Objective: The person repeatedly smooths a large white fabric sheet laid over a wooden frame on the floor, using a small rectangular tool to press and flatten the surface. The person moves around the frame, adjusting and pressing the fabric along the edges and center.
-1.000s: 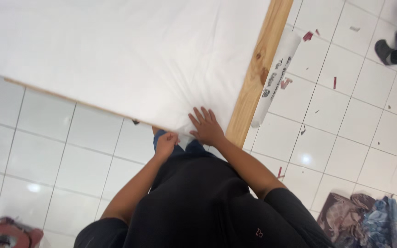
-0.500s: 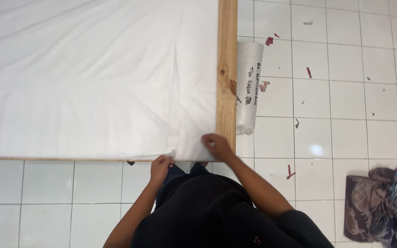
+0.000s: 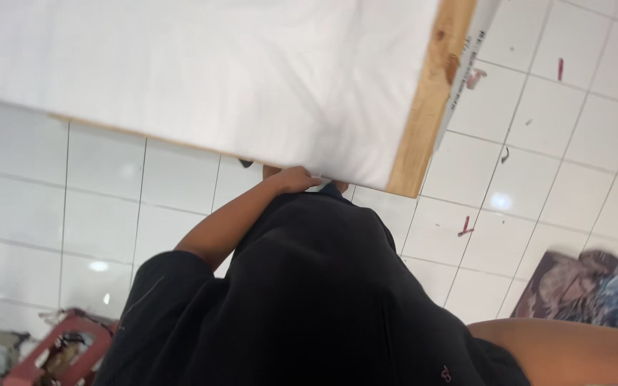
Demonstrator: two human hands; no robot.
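A large white cloth (image 3: 216, 64) is stretched over a frame whose bare wooden bar (image 3: 430, 100) runs along its right side. My left hand (image 3: 293, 179) is at the cloth's near edge, close to the corner, with its fingers curled onto the hem. Of my right arm only the bare forearm (image 3: 566, 350) shows at the bottom right, and its hand is out of the picture. My black shirt hides the floor directly below me.
The floor is white tile with red paint spots (image 3: 466, 226). A white roll (image 3: 470, 64) lies against the wooden bar's far side. A heap of cloth (image 3: 595, 286) sits at the right and a red object (image 3: 59, 350) at the bottom left.
My right hand has left the cloth's corner and gone out of view. The left hand has moved right along the edge. The view has tilted and come closer.
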